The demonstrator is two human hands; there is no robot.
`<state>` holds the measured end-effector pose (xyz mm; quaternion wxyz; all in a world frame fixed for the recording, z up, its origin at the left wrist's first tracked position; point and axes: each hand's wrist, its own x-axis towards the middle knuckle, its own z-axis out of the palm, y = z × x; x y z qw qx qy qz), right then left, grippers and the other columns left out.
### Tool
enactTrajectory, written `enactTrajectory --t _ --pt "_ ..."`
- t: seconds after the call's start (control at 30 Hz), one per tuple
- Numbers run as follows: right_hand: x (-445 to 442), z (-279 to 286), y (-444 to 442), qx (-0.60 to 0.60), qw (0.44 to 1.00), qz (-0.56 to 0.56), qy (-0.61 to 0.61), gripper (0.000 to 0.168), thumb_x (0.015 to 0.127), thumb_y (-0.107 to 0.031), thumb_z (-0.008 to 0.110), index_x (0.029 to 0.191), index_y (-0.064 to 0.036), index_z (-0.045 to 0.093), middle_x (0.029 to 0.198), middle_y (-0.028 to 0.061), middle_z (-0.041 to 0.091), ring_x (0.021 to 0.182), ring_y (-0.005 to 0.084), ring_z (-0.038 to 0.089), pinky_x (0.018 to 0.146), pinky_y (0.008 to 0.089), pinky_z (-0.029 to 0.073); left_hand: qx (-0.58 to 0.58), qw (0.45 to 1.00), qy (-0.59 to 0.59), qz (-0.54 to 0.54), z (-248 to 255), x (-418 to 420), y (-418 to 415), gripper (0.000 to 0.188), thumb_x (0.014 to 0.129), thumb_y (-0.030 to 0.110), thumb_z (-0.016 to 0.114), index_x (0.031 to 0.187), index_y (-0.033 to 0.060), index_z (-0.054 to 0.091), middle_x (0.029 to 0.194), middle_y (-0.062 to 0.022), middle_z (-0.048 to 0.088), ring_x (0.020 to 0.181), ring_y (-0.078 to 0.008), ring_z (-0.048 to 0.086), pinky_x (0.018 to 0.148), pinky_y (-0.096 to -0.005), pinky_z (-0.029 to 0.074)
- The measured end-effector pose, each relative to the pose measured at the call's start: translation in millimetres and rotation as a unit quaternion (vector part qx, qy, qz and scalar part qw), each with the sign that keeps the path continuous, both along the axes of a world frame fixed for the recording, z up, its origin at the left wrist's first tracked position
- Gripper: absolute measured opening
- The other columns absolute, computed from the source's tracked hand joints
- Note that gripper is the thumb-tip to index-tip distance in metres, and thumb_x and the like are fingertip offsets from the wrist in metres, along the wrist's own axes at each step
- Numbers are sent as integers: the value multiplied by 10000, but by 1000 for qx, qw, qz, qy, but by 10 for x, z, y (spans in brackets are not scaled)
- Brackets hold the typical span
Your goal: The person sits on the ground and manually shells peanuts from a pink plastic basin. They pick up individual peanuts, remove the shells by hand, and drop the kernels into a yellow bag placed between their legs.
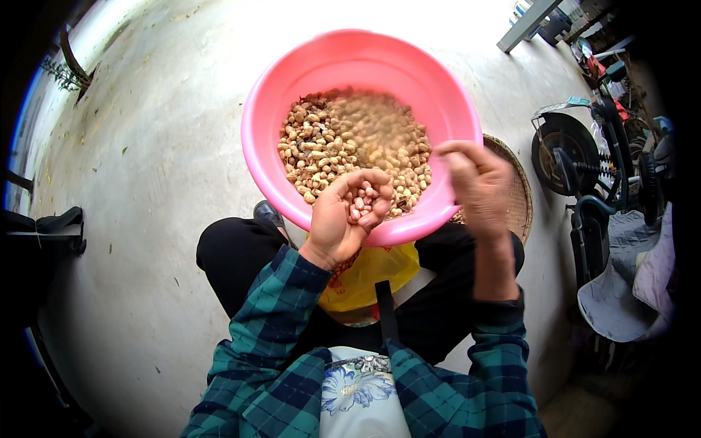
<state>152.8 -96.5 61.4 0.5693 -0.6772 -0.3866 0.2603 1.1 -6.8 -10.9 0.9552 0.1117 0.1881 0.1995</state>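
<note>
In front of my knees a pink plastic basin point(356, 60) holds a broad heap of unshelled peanuts point(323, 148). My left hand point(337, 222) is cupped palm up over the basin's near rim, with several pinkish shelled peanut kernels point(360, 205) lying in it. Over the right rim, my right hand point(482, 183) is raised and blurred by motion. Its fingers are curled, and whether anything is between them cannot be made out. A yellow plastic bag point(378, 274) with red marks hangs open between my legs, below my left wrist.
Partly behind my right hand, a round woven bamboo tray point(520, 197) lies on the concrete floor point(164, 164). Farther right stands a two-wheeler point(605, 159) with a grey cover point(613, 295). A post point(528, 24) rises at the upper right. Dark furniture point(49, 232) sits at the left edge.
</note>
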Motion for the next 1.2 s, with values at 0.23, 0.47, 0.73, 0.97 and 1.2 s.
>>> enactTrajectory --t 0.23,0.47,0.73,0.97,1.2 --pt "1028 -63 -807 -269 787 11 -556 243 822 -137 575 1031 -15 595 926 138 588 880 225 567 789 321 448 -70 996 52 18 61 -74 -11 271 944 183 397 1061 -41 496 782 -52 470 649 -77 427 398 -119 305" --pt "484 -243 141 -214 909 174 -313 228 801 -119 565 1002 -27 622 947 161 611 884 296 592 803 370 456 -9 1000 22 -2 33 -174 26 315 879 33 402 1177 -62 438 790 -30 479 541 -39 343 377 -127 265" --pt "553 -1178 840 -361 808 247 -394 118 661 -74 562 716 -11 646 703 189 615 705 326 615 681 412 489 33 999 33 26 27 -201 75 316 860 37 408 1139 -90 482 773 -34 520 528 -41 360 374 -138 261" --pt "334 -632 681 -251 916 183 -253 120 672 -101 646 699 12 614 676 133 626 639 198 617 613 313 495 94 990 89 48 46 -170 58 209 917 154 469 1043 -6 517 684 13 450 509 -37 376 372 -138 265" --pt "-69 -136 395 -88 955 228 -165 85 719 -35 635 771 -1 577 678 41 563 615 61 525 560 220 456 212 968 128 44 109 -77 -15 209 928 303 485 857 107 483 640 34 391 495 -43 357 388 -157 216"
